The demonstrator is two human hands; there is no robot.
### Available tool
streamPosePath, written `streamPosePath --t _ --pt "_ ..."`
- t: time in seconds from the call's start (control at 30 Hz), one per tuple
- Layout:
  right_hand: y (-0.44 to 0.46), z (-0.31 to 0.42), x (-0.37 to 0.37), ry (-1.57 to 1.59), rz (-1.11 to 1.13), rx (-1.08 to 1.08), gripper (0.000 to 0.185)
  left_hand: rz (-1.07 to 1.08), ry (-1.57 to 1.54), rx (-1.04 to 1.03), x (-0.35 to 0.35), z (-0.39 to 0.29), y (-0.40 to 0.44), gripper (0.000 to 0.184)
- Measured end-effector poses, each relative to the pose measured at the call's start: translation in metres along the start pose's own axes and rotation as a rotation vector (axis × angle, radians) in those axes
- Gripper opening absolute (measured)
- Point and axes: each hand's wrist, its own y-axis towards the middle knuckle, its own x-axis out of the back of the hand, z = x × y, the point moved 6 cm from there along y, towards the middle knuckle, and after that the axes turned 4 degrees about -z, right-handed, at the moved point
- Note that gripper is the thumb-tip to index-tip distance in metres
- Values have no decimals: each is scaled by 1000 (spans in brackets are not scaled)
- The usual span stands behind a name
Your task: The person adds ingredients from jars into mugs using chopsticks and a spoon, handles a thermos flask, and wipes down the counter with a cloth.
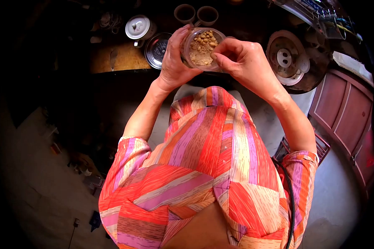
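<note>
At upper centre, the left hand (171,64) curls firmly round a clear container (187,50) of small tan pieces (205,38); the right hand (215,57) pinches at its right side, anything held unclear. Picking among them seems underway, calling for a steady container.

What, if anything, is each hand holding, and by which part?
The left hand grips the clear container by its side. The right hand pinches near the container's rim; whether it holds anything can't be told.
</note>
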Motion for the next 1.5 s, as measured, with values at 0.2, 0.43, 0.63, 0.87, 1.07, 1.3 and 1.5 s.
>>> streamPosePath --t 0.2,0.43,0.63,0.87,1.07,1.3,1.5 --pt "5 -38 5 228 50 -232 18 37 -47 192 -2 19 -7 106" --pt "14 -79 3 513 49 -466 19 -31 -140 309 -10 47 -14 103" --pt "42 -87 -3 513 -32 -453 18 -59 -66 350 -17 77 -17 104" --pt "100 -114 -7 555 -108 -427 18 -114 49 493 -7 117 -45 99" --pt "163 -189 -32 131 -225 -230 22 -100 50 579 6 117 -76 100" --pt "177 -175 -71 -485 -193 220 14 -101 45 618 6 119 -95 101" --pt "152 -135 -42 2 -347 62 11 -141 84 575 6 129 -90 101"
